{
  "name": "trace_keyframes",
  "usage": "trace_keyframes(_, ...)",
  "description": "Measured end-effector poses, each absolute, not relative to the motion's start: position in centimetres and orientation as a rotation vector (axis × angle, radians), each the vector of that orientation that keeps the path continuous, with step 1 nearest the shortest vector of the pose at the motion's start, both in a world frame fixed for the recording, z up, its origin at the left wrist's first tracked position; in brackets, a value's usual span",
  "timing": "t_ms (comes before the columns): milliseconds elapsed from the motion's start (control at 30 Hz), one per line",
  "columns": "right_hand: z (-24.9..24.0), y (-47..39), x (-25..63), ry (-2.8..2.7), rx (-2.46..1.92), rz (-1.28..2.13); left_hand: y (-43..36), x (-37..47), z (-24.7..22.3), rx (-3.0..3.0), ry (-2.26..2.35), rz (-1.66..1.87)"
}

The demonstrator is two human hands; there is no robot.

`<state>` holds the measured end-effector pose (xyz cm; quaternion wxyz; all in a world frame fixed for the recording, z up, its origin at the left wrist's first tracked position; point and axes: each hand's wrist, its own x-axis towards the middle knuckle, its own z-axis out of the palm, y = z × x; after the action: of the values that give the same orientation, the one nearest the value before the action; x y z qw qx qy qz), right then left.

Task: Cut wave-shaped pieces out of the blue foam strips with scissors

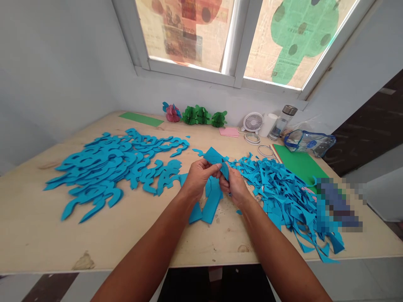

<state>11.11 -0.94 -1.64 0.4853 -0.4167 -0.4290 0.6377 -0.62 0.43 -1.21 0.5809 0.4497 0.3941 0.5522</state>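
My left hand (199, 174) pinches a blue paper strip (213, 155) above the table, with thumb and fingers closed on its lower edge. Thin drawn lines show on the strip. Close beside it, my right hand (234, 182) is closed around what looks like a pair of scissors, mostly hidden by the fingers; only a small dark part shows at the paper. A cut flap of the strip curls down between the hands. Beneath them lie more blue strips (211, 205). Curved blue cut-outs (103, 163) are heaped to the left, and blue paper scraps (277, 188) to the right.
Along the wall stand green paper decorations (201, 115), a pink one (173, 112), a small white fan (252, 121) and a glass bottle (282, 121). A clear pouch (310, 142) and green sheets (299, 165) lie right. Tape rolls (265, 151) rest near the fan.
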Motion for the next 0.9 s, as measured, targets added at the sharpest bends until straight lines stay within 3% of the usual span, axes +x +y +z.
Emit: trace_keyframes(900, -1.59, -0.7, 11.84, -1.145, -1.088, 1.548, 0.41, -1.16, -0.78, 1.113, 0.958, 1.244)
